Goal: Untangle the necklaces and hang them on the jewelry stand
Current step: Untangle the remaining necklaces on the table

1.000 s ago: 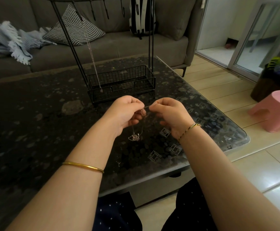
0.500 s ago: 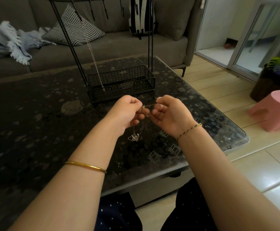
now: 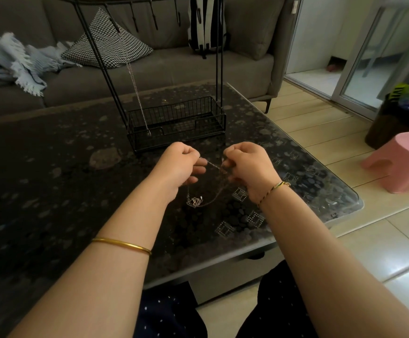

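— Dark speckled table (image 3: 52, 191) under a glass top fills most of the view, and a grey sofa (image 3: 223, 74) runs behind it. Where is the jewelry stand?
— On the far side of the table, ahead of both hands. The jewelry stand (image 3: 174, 118) is black wire, with a basket at its base and hooks along its top bar.
— Is anything on it?
— One necklace (image 3: 135, 81) hangs from a hook on the left. Its end dangles by the basket's front left corner.
— And the tangle?
— The tangled necklaces (image 3: 195, 201) hang as a small knot below and between the hands, low over the table. I cannot tell whether the knot touches the glass.
— What is the left hand doing?
— The left hand (image 3: 179, 167) is curled, its thumb and fingertips pinching a thin chain (image 3: 210, 164).
— The right?
— The right hand (image 3: 249, 167) is curled too and pinches the same chain. A short stretch runs straight between them, with the hands near each other but apart. More strands loop from the right hand down to the knot.
— Anything on the arms?
— A gold bangle (image 3: 122, 245) on the left forearm and a braided bracelet (image 3: 274, 189) on the right wrist.
— What else is around?
— A checked pillow (image 3: 111, 45) and a pale blue blanket (image 3: 16, 59) lie on the sofa. A striped backpack (image 3: 207, 23) leans against its back. A pink stool (image 3: 401, 162) stands on the tiled floor to the right.
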{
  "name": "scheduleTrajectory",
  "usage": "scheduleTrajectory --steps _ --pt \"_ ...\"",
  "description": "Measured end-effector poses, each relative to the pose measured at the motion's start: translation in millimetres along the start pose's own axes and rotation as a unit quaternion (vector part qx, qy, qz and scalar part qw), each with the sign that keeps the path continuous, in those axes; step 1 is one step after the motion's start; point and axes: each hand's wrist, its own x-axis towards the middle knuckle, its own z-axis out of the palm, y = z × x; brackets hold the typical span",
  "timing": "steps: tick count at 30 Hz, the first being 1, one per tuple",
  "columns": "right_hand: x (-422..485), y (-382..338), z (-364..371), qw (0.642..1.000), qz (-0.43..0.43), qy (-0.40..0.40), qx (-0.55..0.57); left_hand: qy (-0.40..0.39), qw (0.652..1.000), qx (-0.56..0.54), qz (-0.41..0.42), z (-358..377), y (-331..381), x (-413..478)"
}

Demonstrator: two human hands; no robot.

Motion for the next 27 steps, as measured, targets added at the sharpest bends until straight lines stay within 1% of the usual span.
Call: scheduleTrajectory --steps 2,4,8,10,13,16,18,21,24,27 --pt "-1.8 -0.8 1.7 1.000 -0.007 -0.017 0.013 -0.024 0.997 -0.065 -0.026 2.3 3.4 -2.6" --pt "-4.1 -1.6 3.3 0.999 -0.018 -0.028 0.024 -0.035 0.993 -0.102 -0.039 3.9 5.5 -4.3" --pt "-5.3 -3.8 4.7 0.997 -0.026 -0.023 0.075 -0.031 0.991 -0.123 -0.052 4.1 6.5 -5.7" --pt "-5.2 -4.6 3.7 0.994 -0.026 -0.018 0.106 -0.030 0.991 -0.117 -0.062 3.4 6.4 -5.6" --pt "-4.8 -4.5 1.2 0.989 -0.031 -0.002 0.141 -0.015 0.994 -0.082 -0.068 3.1 5.9 -4.2" --pt "-2.3 -3.5 -1.5 0.986 -0.028 0.033 0.164 0.010 0.997 -0.026 -0.068 1.6 3.6 -1.4" --pt "-1.2 -4.3 -3.0 0.977 -0.021 0.057 0.204 0.029 0.997 0.013 -0.066 -2.0 2.0 0.2" --pt "3.1 -4.0 -5.5 0.962 -0.010 0.109 0.249 0.027 0.995 0.090 -0.035 -9.5 -0.9 2.3" --pt "11.1 0.9 -7.9 0.963 0.007 0.179 0.204 0.041 0.985 0.168 -0.017 -15.6 -5.2 2.1" --pt "15.9 5.2 -11.0 0.963 0.018 0.226 0.146 0.102 0.972 0.211 -0.017 -22.4 -13.5 6.4"
